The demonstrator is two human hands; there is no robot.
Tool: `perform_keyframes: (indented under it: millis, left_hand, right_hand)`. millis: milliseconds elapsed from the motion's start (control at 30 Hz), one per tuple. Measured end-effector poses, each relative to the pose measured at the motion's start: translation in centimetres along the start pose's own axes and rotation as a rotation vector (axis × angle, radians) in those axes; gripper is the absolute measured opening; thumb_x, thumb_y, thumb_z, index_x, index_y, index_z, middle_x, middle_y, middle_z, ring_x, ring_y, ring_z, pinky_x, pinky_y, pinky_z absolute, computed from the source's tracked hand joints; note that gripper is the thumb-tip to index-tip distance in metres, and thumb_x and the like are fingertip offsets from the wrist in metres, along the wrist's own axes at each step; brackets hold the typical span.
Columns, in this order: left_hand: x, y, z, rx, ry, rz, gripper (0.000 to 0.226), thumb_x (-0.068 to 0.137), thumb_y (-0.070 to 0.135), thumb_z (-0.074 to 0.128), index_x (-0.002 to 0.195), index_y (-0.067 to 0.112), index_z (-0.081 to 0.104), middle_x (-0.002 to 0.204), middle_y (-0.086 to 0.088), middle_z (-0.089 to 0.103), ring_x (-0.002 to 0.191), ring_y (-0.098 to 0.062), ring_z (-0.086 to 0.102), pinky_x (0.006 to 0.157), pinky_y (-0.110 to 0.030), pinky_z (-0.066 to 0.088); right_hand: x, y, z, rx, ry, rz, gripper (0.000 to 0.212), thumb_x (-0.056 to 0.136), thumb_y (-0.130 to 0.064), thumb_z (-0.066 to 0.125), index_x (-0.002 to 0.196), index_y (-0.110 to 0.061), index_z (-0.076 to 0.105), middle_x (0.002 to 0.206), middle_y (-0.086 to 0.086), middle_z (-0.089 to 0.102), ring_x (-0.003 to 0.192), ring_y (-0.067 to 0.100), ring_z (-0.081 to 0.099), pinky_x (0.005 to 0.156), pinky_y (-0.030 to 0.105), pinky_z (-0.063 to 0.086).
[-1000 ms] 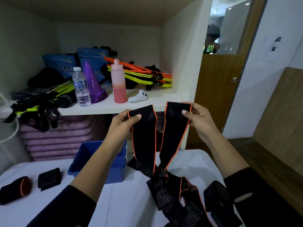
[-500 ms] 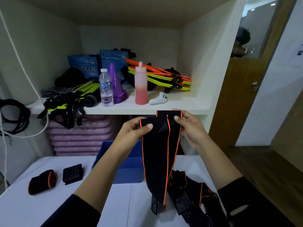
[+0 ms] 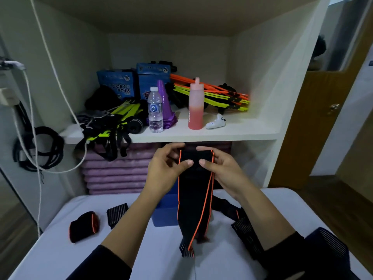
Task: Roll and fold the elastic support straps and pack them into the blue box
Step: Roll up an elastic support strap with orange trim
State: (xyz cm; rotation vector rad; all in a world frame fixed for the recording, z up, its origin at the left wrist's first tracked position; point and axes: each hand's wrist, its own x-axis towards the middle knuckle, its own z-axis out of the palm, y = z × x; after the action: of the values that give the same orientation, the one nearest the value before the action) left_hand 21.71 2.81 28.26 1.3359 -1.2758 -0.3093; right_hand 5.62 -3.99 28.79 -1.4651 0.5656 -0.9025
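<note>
Now pinching top of strap (image 3: 194, 199) with left grip (image 3: 165, 168) and right grip (image 3: 224, 168), over white surface (image 3: 60, 255) bearing blue box (image 3: 165, 212); cluttered shelf (image 3: 232, 132) behind.

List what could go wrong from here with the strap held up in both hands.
1. Both the left hand and right hand pinch only the top of the strap; its hanging layers could slip out of line, giving a crooked roll.
2. Its tail lies near the loose straps on the table and could snag them.
</note>
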Motion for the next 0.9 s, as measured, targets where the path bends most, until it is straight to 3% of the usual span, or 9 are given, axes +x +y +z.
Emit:
perform_keyframes:
  millis: [100, 267, 400, 500, 567, 633, 700, 767, 900]
  left_hand:
    - [-1.1, -0.6, -2.5, -0.035, -0.024, -0.124, 0.039, 0.080, 0.028, 0.070, 0.118, 0.027, 0.057, 0.098, 0.007, 0.062, 0.082, -0.003, 0.059, 0.070, -0.011, 0.047]
    - [-2.5, -2.3, -7.1, -0.206, -0.134, -0.234, 0.027, 0.091, 0.016, 0.056, 0.118, 0.015, 0.058, 0.084, 0.002, 0.067, 0.076, 0.003, 0.064, 0.065, -0.009, 0.048]
    - [-2.3, -4.8, -10.6, -0.111, -0.102, -0.293, 0.030, 0.088, 0.018, 0.062, 0.117, 0.015, 0.059, 0.090, -0.027, 0.061, 0.090, -0.026, 0.066, 0.086, -0.038, 0.053]
    - [-2.2, -6.6, -12.5, -0.083, -0.007, -0.337, 0.024, 0.084, 0.014, 0.066, 0.108, 0.011, 0.063, 0.079, -0.016, 0.055, 0.080, -0.023, 0.061, 0.082, -0.037, 0.052]
    - [-2.1, -7.6, -13.6, -0.059, 0.035, -0.350, 0.019, 0.083, 0.012, 0.067, 0.101, 0.014, 0.064, 0.078, -0.015, 0.055, 0.076, -0.024, 0.058, 0.078, -0.039, 0.052]
    - [-1.9, -8.2, -14.6, -0.039, 0.090, -0.352, 0.018, 0.083, 0.010, 0.067, 0.100, 0.016, 0.063, 0.076, -0.015, 0.054, 0.074, -0.022, 0.056, 0.069, -0.029, 0.052]
    - [-1.7, -8.0, -15.5, -0.053, 0.139, -0.339, 0.022, 0.084, 0.007, 0.065, 0.105, 0.014, 0.061, 0.072, -0.010, 0.055, 0.071, -0.019, 0.058, 0.060, -0.019, 0.051]
    - [-1.6, -7.5, -16.2, -0.051, 0.173, -0.312, 0.026, 0.085, 0.008, 0.064, 0.110, 0.014, 0.060, 0.069, -0.004, 0.058, 0.071, -0.019, 0.061, 0.064, -0.027, 0.053]
    - [-3.3, -6.7, -17.2, -0.025, 0.169, -0.268, 0.026, 0.083, 0.012, 0.067, 0.108, 0.019, 0.060, 0.073, -0.012, 0.055, 0.075, -0.022, 0.061, 0.073, -0.037, 0.053]
  right_hand:
    - [0.4, 0.8, 2.6, 0.046, -0.023, -0.005, 0.030, 0.088, -0.002, 0.059, 0.110, -0.020, 0.065, 0.109, 0.011, 0.069, 0.108, 0.024, 0.064, 0.100, 0.038, 0.047]
    - [1.4, 2.8, 7.5, 0.082, -0.059, 0.025, 0.026, 0.087, -0.003, 0.060, 0.106, -0.021, 0.065, 0.106, 0.010, 0.069, 0.102, 0.019, 0.065, 0.096, 0.034, 0.049]
    - [2.9, 4.6, 10.8, 0.055, -0.041, 0.066, 0.029, 0.085, -0.008, 0.065, 0.112, -0.021, 0.062, 0.116, 0.013, 0.065, 0.109, 0.023, 0.062, 0.102, 0.042, 0.046]
    - [4.2, 5.7, 13.3, 0.026, -0.028, 0.091, 0.032, 0.086, -0.007, 0.064, 0.116, -0.017, 0.059, 0.115, 0.013, 0.066, 0.107, 0.024, 0.063, 0.098, 0.038, 0.050]
    - [5.1, 6.2, 15.0, 0.025, -0.036, 0.097, 0.033, 0.086, -0.005, 0.063, 0.119, -0.012, 0.057, 0.113, 0.012, 0.066, 0.100, 0.021, 0.064, 0.085, 0.026, 0.055]
    - [5.9, 6.6, 16.4, 0.029, -0.043, 0.094, 0.036, 0.086, -0.003, 0.063, 0.121, -0.008, 0.055, 0.113, 0.012, 0.065, 0.097, 0.018, 0.063, 0.072, 0.015, 0.054]
    - [6.7, 6.5, 17.6, 0.038, -0.050, 0.074, 0.035, 0.086, -0.002, 0.062, 0.120, -0.008, 0.055, 0.113, 0.011, 0.065, 0.099, 0.018, 0.062, 0.071, 0.013, 0.053]
    - [7.1, 6.0, 18.4, 0.042, -0.074, 0.046, 0.036, 0.087, -0.002, 0.061, 0.121, -0.010, 0.055, 0.109, 0.006, 0.065, 0.097, 0.015, 0.063, 0.070, 0.012, 0.052]
    - [6.1, 5.4, 18.5, 0.046, -0.172, 0.013, 0.035, 0.088, -0.004, 0.061, 0.120, -0.016, 0.056, 0.112, 0.002, 0.064, 0.097, 0.009, 0.062, 0.072, 0.013, 0.052]
